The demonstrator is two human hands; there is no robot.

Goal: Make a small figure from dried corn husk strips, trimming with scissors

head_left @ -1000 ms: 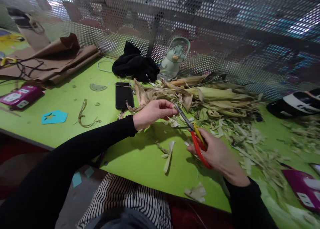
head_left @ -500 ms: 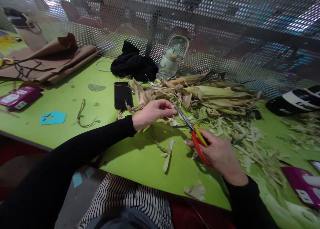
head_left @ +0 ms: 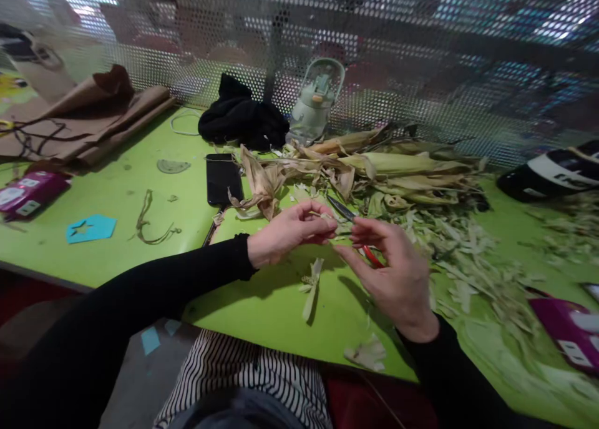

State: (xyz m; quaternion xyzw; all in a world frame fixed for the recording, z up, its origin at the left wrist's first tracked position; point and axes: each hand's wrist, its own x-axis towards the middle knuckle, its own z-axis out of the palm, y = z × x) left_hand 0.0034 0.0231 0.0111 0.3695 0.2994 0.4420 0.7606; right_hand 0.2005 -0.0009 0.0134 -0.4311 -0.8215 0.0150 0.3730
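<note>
My left hand [head_left: 297, 230] is closed in a pinch over the green table, with a small pale bit of corn husk [head_left: 327, 217] at its fingertips, mostly hidden. Close to its right, my right hand [head_left: 395, 270] has thumb and fingers apart and holds nothing that I can see. Behind the right fingers lie scissors [head_left: 341, 208], dark blades pointing up and left, a red handle partly covered by the hand. Below the hands, a small tied husk figure [head_left: 311, 288] rests on the table.
Dried corn husks [head_left: 397, 167] are heaped behind the hands, with husk scraps [head_left: 468, 248] to the right. A phone [head_left: 223, 179], black cloth [head_left: 243, 120] and clear bottle [head_left: 309, 107] stand or lie at the back. A blue star cutout [head_left: 91, 229] is at left.
My right hand has let go of the scissors, which now lie on the table, and has come left towards my left hand. My left hand keeps its pinch, slightly lower.
</note>
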